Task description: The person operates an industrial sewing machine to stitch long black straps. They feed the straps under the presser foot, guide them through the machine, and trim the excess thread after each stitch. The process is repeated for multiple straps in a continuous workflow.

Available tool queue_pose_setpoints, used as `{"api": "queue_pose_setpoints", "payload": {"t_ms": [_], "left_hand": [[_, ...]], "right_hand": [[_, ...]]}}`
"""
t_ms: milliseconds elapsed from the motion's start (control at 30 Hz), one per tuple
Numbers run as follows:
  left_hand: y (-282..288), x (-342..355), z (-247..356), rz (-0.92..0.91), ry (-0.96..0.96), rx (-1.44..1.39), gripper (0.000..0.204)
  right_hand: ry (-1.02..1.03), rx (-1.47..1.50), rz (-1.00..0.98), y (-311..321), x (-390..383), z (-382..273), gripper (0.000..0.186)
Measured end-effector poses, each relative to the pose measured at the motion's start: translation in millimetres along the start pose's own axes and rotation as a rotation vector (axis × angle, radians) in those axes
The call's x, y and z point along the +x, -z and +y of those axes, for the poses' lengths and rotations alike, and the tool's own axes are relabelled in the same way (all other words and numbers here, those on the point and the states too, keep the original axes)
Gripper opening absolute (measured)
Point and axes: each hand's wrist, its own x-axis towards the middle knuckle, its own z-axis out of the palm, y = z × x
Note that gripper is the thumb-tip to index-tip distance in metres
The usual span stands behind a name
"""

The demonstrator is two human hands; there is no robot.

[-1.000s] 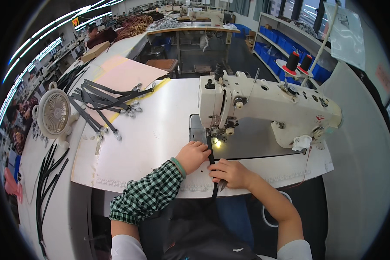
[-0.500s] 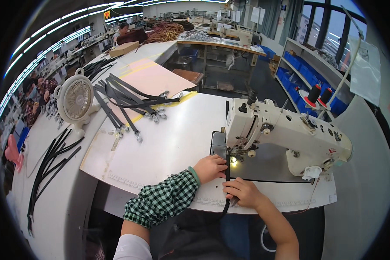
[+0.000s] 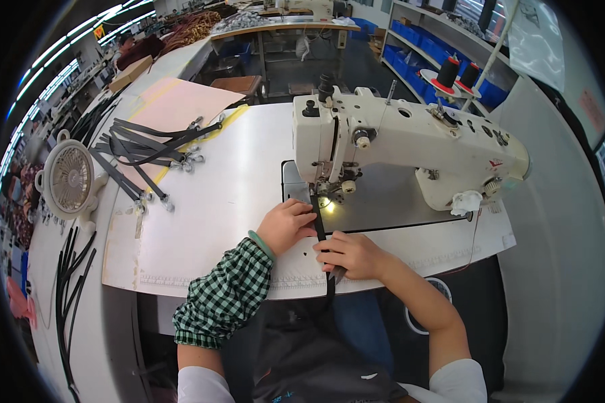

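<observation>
A narrow black strap (image 3: 320,232) runs from under the needle area of a white sewing machine (image 3: 410,134) toward me and hangs over the table's front edge. My left hand (image 3: 287,225), above a green checked sleeve cover, presses its bent fingers on the strap's left side, close to the lit needle. Nearer me, my right hand (image 3: 351,255) pinches the same strap from the right. A small grey metal tool (image 3: 339,273) sticks out beneath that hand; its kind is hard to make out.
Black straps with metal clips (image 3: 148,151) lie on the left of the table beside a pink sheet (image 3: 175,101). A small fan (image 3: 70,178) and loose black strips (image 3: 67,289) are farther left. Thread spools (image 3: 447,72) stand behind the machine; blue bins (image 3: 410,57) fill a shelf.
My view has shifted, so the machine and table appear higher and farther left. Both hands stay on the strap, at about the same place by the needle.
</observation>
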Motion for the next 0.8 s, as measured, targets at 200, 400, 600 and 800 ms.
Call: {"api": "queue_pose_setpoints", "payload": {"t_ms": [200,400,600,800], "left_hand": [[-0.6,-0.7,-1.4,0.000,0.006,0.001,0.034],[-0.1,-0.8,-1.3,-0.002,0.016,0.013,0.034],[0.4,-0.6,-0.6,-0.015,0.028,0.006,0.035],[-1.3,-2.4,-2.7,-0.023,0.040,0.018,0.036]], "right_hand": [[0.000,-0.007,-0.005,-1.5,0.0,-0.4,0.015],[0.007,-0.009,-0.018,0.4,1.4,-0.9,0.015],[0.001,0.008,0.017,-0.8,1.1,-0.2,0.015],[-0.001,0.004,-0.012,0.9,1.3,-0.7,0.015]]}}
